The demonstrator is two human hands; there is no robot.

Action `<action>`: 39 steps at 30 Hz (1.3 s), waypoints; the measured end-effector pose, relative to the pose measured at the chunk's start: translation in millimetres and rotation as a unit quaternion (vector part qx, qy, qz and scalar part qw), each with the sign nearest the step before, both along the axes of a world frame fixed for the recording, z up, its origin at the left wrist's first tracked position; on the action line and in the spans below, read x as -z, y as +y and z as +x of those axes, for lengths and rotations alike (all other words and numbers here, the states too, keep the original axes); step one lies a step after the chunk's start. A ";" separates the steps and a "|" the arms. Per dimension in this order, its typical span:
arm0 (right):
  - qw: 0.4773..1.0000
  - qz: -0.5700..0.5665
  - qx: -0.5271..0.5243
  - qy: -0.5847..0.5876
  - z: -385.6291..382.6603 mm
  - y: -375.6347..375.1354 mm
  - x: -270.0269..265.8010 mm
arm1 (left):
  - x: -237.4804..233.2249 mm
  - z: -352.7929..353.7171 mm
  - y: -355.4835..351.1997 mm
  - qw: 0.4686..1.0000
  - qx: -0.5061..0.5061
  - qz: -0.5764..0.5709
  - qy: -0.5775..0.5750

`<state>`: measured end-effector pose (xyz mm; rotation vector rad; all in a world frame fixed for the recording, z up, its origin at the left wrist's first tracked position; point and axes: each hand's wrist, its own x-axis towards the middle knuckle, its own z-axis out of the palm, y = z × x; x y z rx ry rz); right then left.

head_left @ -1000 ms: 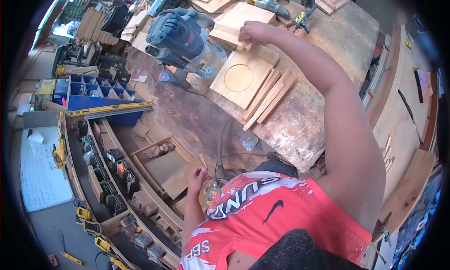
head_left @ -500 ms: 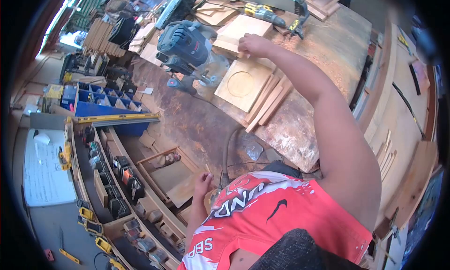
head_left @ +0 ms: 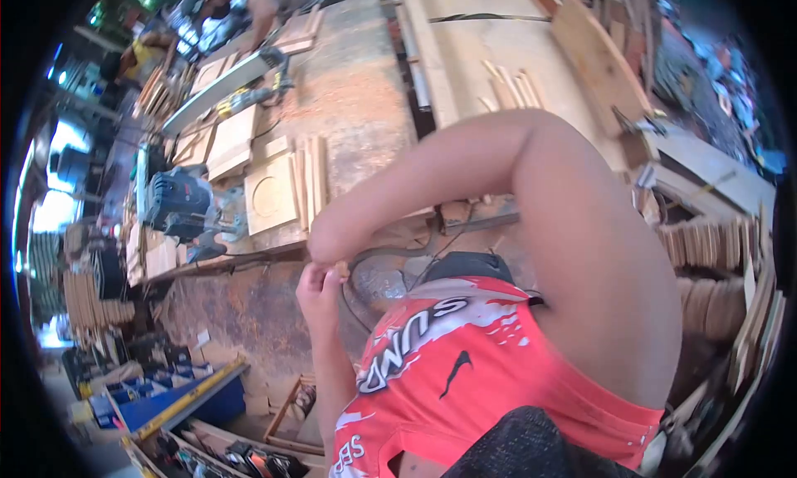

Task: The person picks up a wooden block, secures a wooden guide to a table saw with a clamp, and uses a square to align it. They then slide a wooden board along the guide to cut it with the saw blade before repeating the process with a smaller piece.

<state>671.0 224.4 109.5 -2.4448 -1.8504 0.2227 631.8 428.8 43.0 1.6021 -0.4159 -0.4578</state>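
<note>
My right hand point(head_left: 334, 234) is in front of the bench's near edge, smeared by motion, its fingers hidden from view. Just below it, my left hand point(head_left: 316, 284) is closed with fingertips pinched. A small tan piece point(head_left: 342, 270) shows at those fingertips; its kind is too small to make out. Beyond the hands lies a square wooden board point(head_left: 267, 197) with a round groove cut in it. Several narrow wood strips point(head_left: 310, 179) rest along its right side. A blue router point(head_left: 178, 200) stands to the left of the board.
A yellow cordless drill point(head_left: 241, 100) and a long metal straightedge point(head_left: 212, 92) lie farther back on the sawdust-covered bench point(head_left: 357, 71). Another person point(head_left: 264, 4) leans over the far end. A blue parts bin point(head_left: 178, 403) sits low at left. Wood stacks point(head_left: 714, 250) stand at right.
My view has turned right. My right hand has come back from the boards beside the router to my left hand, which is now raised toward the bench edge.
</note>
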 end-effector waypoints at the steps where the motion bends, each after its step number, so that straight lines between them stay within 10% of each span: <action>1: 0.985 0.071 0.136 0.076 -32.8 -15.4 -10.5 | 1.1 -1.1 -8.9 1.000 0.018 -0.008 -0.001; 4: 0.845 0.164 0.448 0.242 -129.2 -38.0 -26.9 | 21.3 -22.8 -28.4 0.984 0.161 -0.033 0.068; 6: 0.823 0.335 0.455 0.067 -182.3 -57.5 43.4 | 47.3 -43.4 -52.3 0.974 0.192 -0.079 0.093; 12: 0.616 0.337 0.700 0.134 -355.3 -101.3 72.2 | 83.7 -102.9 -87.6 0.953 0.138 -0.138 0.230; 22: 0.566 0.338 0.736 0.154 -573.1 -245.5 105.5 | 30.9 -187.6 -258.8 0.958 0.194 -0.140 0.156; 30: 0.478 0.253 0.781 0.314 -828.1 -434.4 265.3 | -17.5 -304.9 -480.9 0.968 0.164 -0.169 0.084; 32: 0.328 0.213 0.818 0.423 -857.8 -470.7 272.4 | -39.4 -320.6 -513.8 0.973 0.150 -0.165 0.067; 39: 0.297 0.288 0.811 0.413 -845.4 -630.1 299.3 | -64.0 -315.0 -573.2 0.985 0.123 -0.120 -0.013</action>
